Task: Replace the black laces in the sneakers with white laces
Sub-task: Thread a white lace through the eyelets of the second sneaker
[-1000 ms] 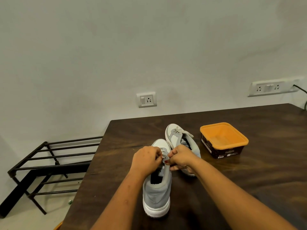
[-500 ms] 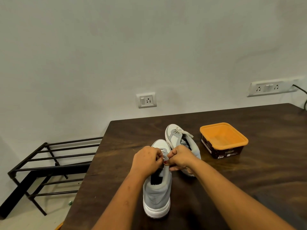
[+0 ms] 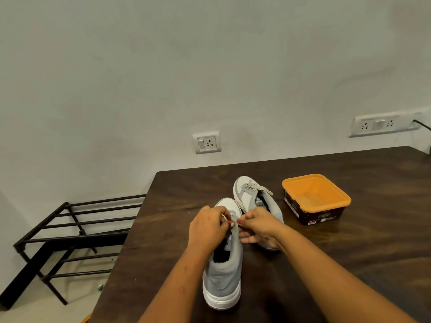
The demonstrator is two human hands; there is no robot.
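1. Near sneaker point(image 3: 222, 276): grey with a white sole, lower centre of frame, upright on the surface point(image 3: 349, 264), heel nearest.
2. Left hand point(image 3: 206, 229): grip curled, pinching the lace point(image 3: 230, 216) over the eyelets.
3. Right hand point(image 3: 258, 226): grip pinching the same lace, fingertips beside the left's.
4. Far sneaker point(image 3: 250, 194): mid-frame, laced in white.
5. Orange tub point(image 3: 314, 197): centre right, apart from both sneakers.

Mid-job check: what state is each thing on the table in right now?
Near sneaker: upright, heel toward camera, hands at its lace.
Far sneaker: upright, white laces in, ends loose.
Orange tub: lidless, looks empty.
Left hand: pinching the near sneaker's lace.
Right hand: pinching it too.
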